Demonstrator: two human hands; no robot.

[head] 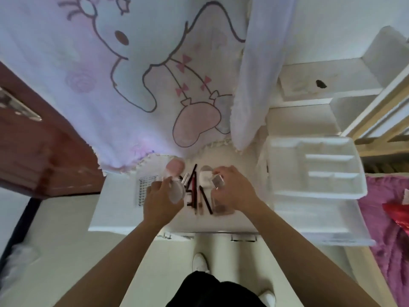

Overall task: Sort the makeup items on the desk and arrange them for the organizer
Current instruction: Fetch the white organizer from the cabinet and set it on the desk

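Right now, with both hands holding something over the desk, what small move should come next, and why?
Probably move the right hand rightward and set its small square item in the white organizer. That hand is nearest the organizer, whose compartments look empty; the left hand holds a round compact, and pencils lie loose between the hands.

The table [115,214] was smooth, white, faintly glossy. The organizer [314,194] looked like moulded white plastic. The curtain [88,85] was soft printed cloth, the blanket [387,231] purple plush, the door [48,151] varnished brown wood. The compact [177,192] in the left hand [160,200] was clear plastic; the case [218,181] in the right hand [234,191] was too blurred to judge.
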